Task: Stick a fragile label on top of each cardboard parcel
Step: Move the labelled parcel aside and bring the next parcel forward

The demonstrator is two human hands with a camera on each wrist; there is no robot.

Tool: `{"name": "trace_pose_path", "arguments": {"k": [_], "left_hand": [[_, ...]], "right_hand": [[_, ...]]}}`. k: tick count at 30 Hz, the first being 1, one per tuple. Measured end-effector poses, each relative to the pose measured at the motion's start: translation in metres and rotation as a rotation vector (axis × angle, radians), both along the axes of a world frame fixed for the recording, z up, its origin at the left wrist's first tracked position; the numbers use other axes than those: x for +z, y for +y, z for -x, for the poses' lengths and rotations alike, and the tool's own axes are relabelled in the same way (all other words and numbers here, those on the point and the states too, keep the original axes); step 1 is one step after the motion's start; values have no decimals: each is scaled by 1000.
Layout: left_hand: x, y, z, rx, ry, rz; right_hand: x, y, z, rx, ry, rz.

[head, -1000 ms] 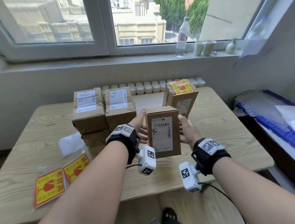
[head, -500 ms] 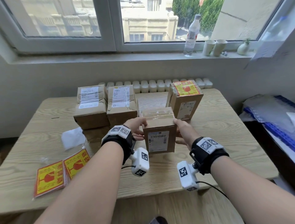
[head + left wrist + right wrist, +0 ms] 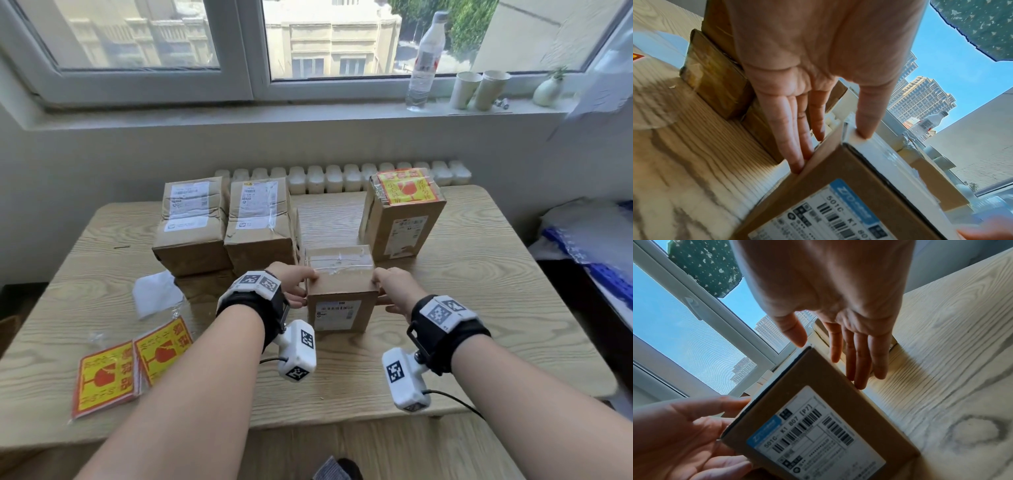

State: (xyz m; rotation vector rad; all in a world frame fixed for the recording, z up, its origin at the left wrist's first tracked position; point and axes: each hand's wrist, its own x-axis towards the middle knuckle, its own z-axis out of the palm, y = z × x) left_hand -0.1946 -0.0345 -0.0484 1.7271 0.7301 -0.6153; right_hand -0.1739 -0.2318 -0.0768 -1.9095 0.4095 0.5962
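Nearest to me, at the table's front left, two yellow fragile labels (image 3: pixel 133 366) lie flat, side by side and touching, with a scrap of white backing paper (image 3: pixel 156 294) just beyond them. They are well to the left of both hands, so I'd judge the left hand (image 3: pixel 291 282) the nearer one for fetching the next sticker.

In the middle of the wooden table (image 3: pixel 479 308) stands the small cardboard parcel (image 3: pixel 337 308), upright on its end, its long axis vertical and its shipping slip facing the person. Its taped top faces up, bare of any label. The left hand has straight fingers flat against the parcel's left side and its thumb on the top edge. The right hand (image 3: pixel 390 291) mirrors it on the right side, fingers extended and loose; neither is curled round the box, more steadying than gripping.

Farther back, on the right, a taller parcel (image 3: pixel 404 219) already wears its red-and-yellow sticker on top. To the left, two wrapped parcels (image 3: pixel 222 222) sit touching, unlabelled. On the sill beyond stand a water bottle (image 3: pixel 424 61) and two paper cups (image 3: pixel 479 89).
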Motion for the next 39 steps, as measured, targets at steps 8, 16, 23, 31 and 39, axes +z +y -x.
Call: {"name": "trace_pose_path", "arguments": {"k": [8,16,23,31,39], "left_hand": [[9,0,-2,-1,-84,-85],[7,55,29,43,-21,-42],[11,131,62,195,-33,-33],[-2,246,109,384,-28,-78],[-47,300,119,411,31,-42]], "right_hand": [[19,0,-5,23,-363,213],[48,46,4,110,-606,102],[67,155,37,473,-540,-78],[23,256,50,621,-147,-66],[-46,290,37,395,-55,172]]}}
